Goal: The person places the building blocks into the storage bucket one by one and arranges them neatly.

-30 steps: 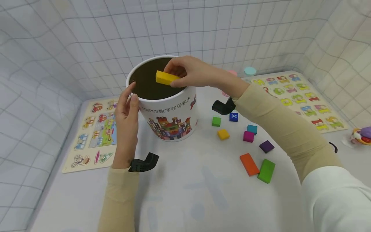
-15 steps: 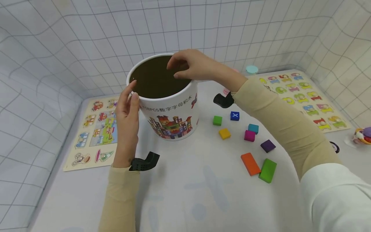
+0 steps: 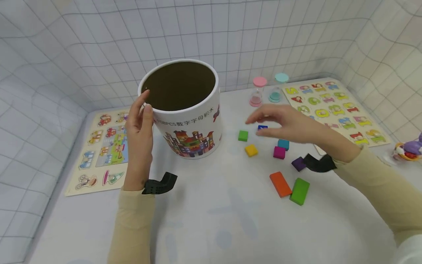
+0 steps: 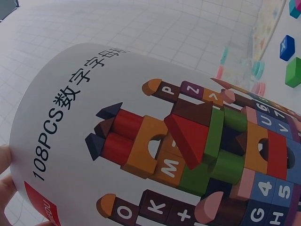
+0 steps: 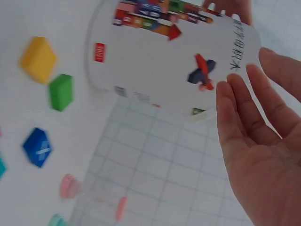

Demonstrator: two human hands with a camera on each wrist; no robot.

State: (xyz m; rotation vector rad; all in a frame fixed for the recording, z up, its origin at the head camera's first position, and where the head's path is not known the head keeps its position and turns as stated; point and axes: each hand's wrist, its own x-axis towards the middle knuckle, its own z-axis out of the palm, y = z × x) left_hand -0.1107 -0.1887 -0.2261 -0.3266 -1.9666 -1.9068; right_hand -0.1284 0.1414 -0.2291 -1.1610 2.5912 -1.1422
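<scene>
A large white bucket (image 3: 197, 124) printed with colourful block buildings stands on the table, its dark inside facing up and its contents not visible. My left hand (image 3: 140, 135) grips its rim at the left, fingertips over the edge and thumb on the outer wall. To the right of the bucket, my right hand (image 3: 287, 123) hovers above the loose blocks with nothing between its parted fingers and thumb. Nearest to it lie a blue cube (image 3: 262, 128), a green cube (image 3: 243, 135), a yellow cube (image 3: 251, 150), a teal cube (image 3: 283, 144) and a magenta cube (image 3: 279, 152).
A purple cube (image 3: 298, 164), an orange block (image 3: 280, 184) and a green block (image 3: 299, 191) lie nearer the front. Pink (image 3: 259, 81) and teal (image 3: 281, 77) sandglasses stand behind. Puzzle boards lie left (image 3: 74, 185) and right (image 3: 382, 138). A purple toy (image 3: 410, 148) sits far right.
The yellow block in my right hand went out of sight at the bucket's opening. That hand then moved right and down, away from the bucket. My left hand stayed on the rim.
</scene>
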